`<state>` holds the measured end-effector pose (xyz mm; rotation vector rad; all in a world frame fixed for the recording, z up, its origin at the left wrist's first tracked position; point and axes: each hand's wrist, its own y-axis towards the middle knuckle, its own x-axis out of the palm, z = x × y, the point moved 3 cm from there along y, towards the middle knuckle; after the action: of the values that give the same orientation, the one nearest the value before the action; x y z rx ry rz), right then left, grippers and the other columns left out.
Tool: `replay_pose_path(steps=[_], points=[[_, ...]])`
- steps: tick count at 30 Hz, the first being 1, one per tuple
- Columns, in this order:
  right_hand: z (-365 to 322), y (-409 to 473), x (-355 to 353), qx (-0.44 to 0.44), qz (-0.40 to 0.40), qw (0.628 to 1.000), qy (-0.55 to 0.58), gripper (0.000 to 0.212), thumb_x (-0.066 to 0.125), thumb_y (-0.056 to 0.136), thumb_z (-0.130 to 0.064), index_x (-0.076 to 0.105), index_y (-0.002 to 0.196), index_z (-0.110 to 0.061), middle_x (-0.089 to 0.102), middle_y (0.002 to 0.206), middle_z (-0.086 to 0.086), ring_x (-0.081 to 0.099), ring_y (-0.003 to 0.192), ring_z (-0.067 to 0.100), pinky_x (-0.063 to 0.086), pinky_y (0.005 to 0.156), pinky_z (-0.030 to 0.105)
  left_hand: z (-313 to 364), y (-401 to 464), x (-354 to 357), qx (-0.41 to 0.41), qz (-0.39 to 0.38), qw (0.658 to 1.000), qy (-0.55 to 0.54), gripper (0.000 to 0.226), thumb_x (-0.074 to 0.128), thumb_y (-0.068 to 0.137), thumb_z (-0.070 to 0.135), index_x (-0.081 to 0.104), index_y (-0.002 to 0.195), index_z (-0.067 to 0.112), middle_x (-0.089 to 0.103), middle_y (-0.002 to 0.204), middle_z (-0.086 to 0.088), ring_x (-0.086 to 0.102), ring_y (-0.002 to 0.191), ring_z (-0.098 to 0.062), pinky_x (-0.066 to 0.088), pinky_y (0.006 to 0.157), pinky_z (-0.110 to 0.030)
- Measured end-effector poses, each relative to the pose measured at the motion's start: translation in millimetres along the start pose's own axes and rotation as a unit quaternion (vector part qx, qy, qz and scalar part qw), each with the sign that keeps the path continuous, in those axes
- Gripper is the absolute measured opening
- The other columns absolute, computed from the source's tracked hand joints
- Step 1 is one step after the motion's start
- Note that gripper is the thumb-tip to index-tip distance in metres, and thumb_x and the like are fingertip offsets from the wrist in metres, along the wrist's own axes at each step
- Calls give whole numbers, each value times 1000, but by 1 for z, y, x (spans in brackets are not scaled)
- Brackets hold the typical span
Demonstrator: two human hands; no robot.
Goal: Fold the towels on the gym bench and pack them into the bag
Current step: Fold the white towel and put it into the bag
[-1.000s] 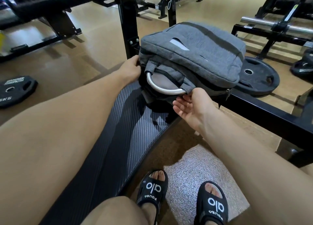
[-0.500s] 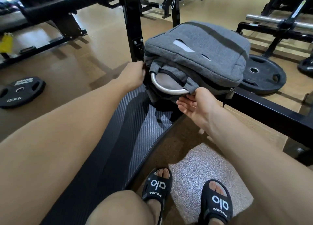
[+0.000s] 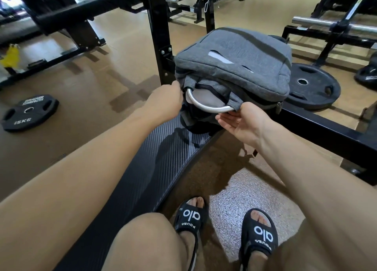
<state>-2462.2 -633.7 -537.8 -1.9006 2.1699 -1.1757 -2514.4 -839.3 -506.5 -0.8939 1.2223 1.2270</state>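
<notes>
A grey fabric bag (image 3: 240,54) lies on its side at the far end of the black gym bench (image 3: 155,160), its curved metal handle (image 3: 206,105) facing me. My left hand (image 3: 165,101) presses against the bag's left edge beside the handle, fingertips curled out of sight on the fabric. My right hand (image 3: 242,121) is palm up under the handle's right end, thumb on the fabric loop and fingers beneath. No towel shows outside the bag. A pale grey surface sits inside the handle's arc; I cannot tell whether it is a towel.
A black upright post (image 3: 157,36) stands just behind the bag, and a black frame bar (image 3: 326,128) runs off to the right. Weight plates lie on the floor at the left (image 3: 28,111) and behind the bag (image 3: 310,85). A speckled mat (image 3: 244,205) lies under my sandalled feet.
My right hand has shifted from under the bag's lower edge up to the right end of the handle. My left hand stays at the bag's left edge. The bag has barely moved.
</notes>
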Motion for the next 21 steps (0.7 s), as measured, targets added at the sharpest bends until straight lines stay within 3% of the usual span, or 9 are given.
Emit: replay_pose_path(steps=[4,8,10,13,15,17,19,21], points=[[0,-5,0,-7,-11,1000,11,31,29,100,0,59,104,3,65,90,18,69,83,27,62,70,31,19,-4,9,-57,27,989,-135,16,41,103,16,50,108,3,63,113,-24,59,100,-43,47,78,-45],[2,-9,-3,19,-24,999,-23,28,31,103,-6,57,94,-2,68,101,20,70,92,30,61,76,35,9,-14,18,-126,60,957,-254,16,42,105,24,51,96,14,62,97,-10,61,92,-32,44,72,-38],[3,-9,-5,35,-28,997,-68,29,31,103,-8,58,95,-3,68,104,19,70,92,29,60,75,35,1,-17,18,-142,55,952,-267,17,44,104,26,45,88,19,60,90,-7,64,90,-32,45,71,-38],[1,-9,-8,47,-23,993,-105,25,35,103,-9,60,102,-2,68,107,17,71,89,27,60,72,33,-3,-16,14,-167,47,958,-227,27,52,101,38,44,97,13,57,96,-8,55,88,-29,36,70,-35],[-1,-10,-9,53,-23,992,-112,25,38,104,-12,60,108,0,68,108,16,70,90,26,59,73,32,6,-19,17,-152,47,971,-179,37,52,98,49,50,95,12,59,94,-7,54,87,-28,38,71,-35],[-2,-10,-10,55,-13,992,-117,30,40,105,-17,60,115,2,65,109,16,69,91,24,60,74,32,27,-22,29,-95,40,971,-216,29,56,97,42,60,96,13,66,98,-7,62,93,-27,47,76,-35],[0,-9,-11,39,14,992,-116,31,46,104,-20,61,119,2,62,111,16,67,90,23,61,72,31,47,-23,39,-42,48,963,-263,30,59,96,35,62,114,12,67,113,-7,64,105,-23,51,88,-33],[1,-6,-12,9,52,992,-111,29,52,102,-20,63,121,-2,64,114,14,67,91,22,62,69,30,57,-14,45,-23,65,968,-242,41,57,93,42,59,121,12,64,119,-7,63,109,-23,52,90,-33]])
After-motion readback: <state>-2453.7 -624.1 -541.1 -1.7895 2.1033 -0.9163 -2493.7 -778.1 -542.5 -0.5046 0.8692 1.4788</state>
